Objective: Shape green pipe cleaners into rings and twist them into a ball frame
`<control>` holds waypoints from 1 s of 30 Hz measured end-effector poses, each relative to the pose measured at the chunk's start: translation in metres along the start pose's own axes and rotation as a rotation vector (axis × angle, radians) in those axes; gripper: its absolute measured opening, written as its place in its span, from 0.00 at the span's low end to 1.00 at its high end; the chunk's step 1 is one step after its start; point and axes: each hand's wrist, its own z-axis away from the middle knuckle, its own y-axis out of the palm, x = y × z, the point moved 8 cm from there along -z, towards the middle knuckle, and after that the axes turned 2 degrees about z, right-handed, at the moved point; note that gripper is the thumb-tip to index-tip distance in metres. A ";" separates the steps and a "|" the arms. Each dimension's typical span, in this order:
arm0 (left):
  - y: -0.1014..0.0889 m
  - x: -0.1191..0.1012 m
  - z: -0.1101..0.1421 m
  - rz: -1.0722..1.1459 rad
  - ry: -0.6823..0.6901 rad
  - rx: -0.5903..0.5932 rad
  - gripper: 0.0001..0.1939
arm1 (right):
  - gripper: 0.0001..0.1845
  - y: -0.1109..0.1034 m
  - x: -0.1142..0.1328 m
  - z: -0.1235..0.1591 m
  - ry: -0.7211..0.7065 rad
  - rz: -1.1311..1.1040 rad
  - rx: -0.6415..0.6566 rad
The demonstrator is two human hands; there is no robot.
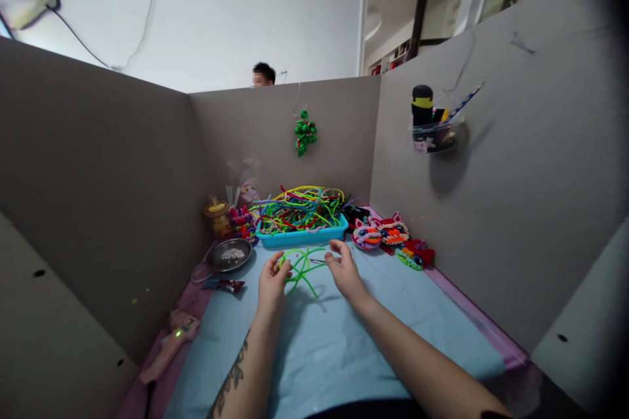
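Note:
My left hand [274, 277] pinches several bright green pipe cleaners [303, 273] between thumb and fingers. They cross one another in a loose star shape above the blue cloth. To their right, my right hand [344, 270] has its fingers curled. A slim metal tool [318, 261] juts left from beside its thumb and appears to be in its grip; its handle is hidden. One green strand reaches close to the right fingertips, but I cannot tell whether they touch. Behind both hands stands a blue tray [302, 236] heaped with many-coloured pipe cleaners [304, 206].
On the left are a metal dish [230, 254], a small dark packet [224, 285] and a pink glue gun [171, 344] with a green light. Fuzzy woven pieces [388, 234] lie at the right. Grey partitions [491, 163] enclose the table. A person's head [264, 74] shows beyond.

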 end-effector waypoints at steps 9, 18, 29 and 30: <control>0.000 0.027 0.000 0.257 -0.185 -0.016 0.27 | 0.17 0.043 -0.024 0.017 0.195 -0.186 0.309; 0.018 0.029 0.009 0.235 -0.207 0.093 0.25 | 0.13 0.052 -0.029 0.024 0.200 -0.162 0.313; 0.014 0.032 0.009 0.097 -0.295 0.166 0.21 | 0.09 0.039 -0.028 0.019 0.235 -0.158 0.305; 0.013 0.031 0.009 0.094 -0.300 0.160 0.21 | 0.10 0.038 -0.029 0.019 0.238 -0.158 0.308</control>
